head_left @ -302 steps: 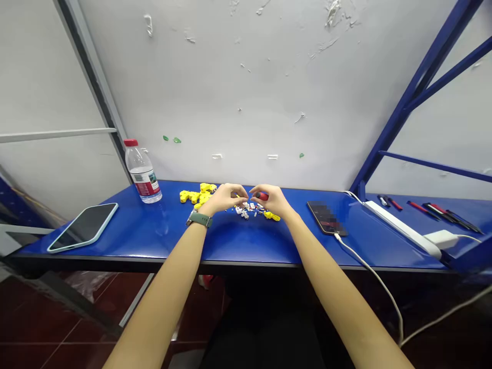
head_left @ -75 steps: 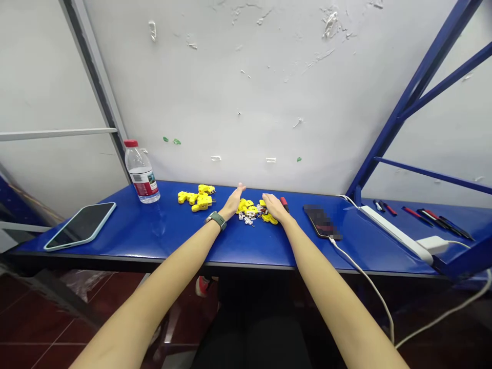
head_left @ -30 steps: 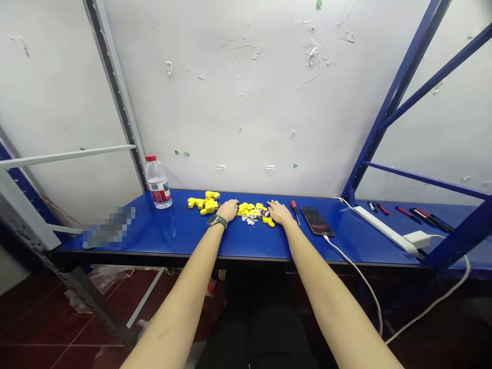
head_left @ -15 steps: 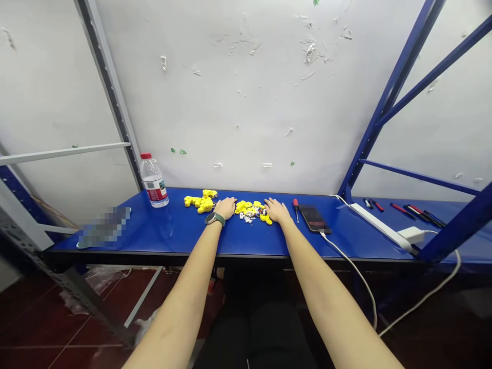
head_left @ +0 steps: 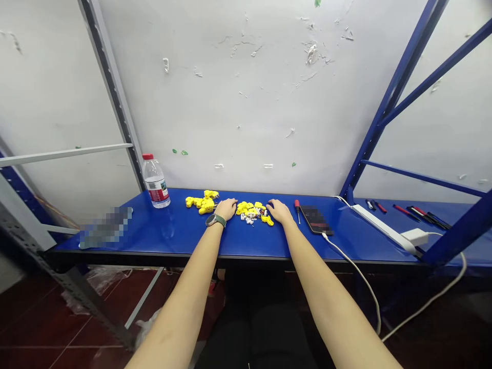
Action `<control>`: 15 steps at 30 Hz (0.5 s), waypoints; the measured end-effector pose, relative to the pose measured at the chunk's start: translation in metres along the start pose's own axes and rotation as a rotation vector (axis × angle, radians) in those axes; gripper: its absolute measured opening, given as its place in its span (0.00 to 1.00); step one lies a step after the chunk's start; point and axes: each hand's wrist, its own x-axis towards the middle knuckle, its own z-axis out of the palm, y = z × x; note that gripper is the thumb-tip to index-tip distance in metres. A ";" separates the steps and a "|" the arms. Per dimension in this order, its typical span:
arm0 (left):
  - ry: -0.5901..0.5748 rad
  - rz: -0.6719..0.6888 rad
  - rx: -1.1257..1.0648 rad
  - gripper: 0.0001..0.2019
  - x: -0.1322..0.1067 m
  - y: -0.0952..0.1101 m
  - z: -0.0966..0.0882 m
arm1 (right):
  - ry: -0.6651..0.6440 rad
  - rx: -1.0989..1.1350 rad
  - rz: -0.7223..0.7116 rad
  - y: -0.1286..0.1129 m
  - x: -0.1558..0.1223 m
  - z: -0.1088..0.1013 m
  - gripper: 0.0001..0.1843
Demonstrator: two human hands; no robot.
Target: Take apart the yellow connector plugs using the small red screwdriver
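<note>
My left hand [head_left: 226,208] rests on the blue table, fingers stretched out and holding nothing. A dark watch with a green strap [head_left: 216,220] is on that wrist. My right hand [head_left: 279,211] lies with its fingers extended on the other side of a loose heap. Between the hands, that heap holds yellow plastic parts [head_left: 246,207] and small white pieces [head_left: 249,221]. One curved yellow piece [head_left: 267,220] lies closest to my right hand. To the left of my left hand sits a cluster of yellow plastic pieces [head_left: 206,205], some with thin metal bits sticking out.
A water bottle [head_left: 157,187] stands at the left, behind a blurred flat item [head_left: 106,228]. On the right are a red-handled screwdriver [head_left: 297,205], a phone [head_left: 315,220] on a white cable, a power strip [head_left: 378,225] and several pens [head_left: 423,214]. Blue shelf posts [head_left: 384,118] rise there.
My right hand has shifted slightly to the right, away from the heap. The left hand stays in place. The whole view has moved a little.
</note>
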 end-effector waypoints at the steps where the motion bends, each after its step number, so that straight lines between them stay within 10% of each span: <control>1: 0.007 0.002 -0.003 0.22 0.000 -0.001 0.000 | 0.017 0.005 0.009 0.001 0.001 0.000 0.19; 15: 0.044 0.020 -0.054 0.20 0.002 -0.005 0.001 | 0.204 0.061 0.068 0.010 0.007 -0.001 0.17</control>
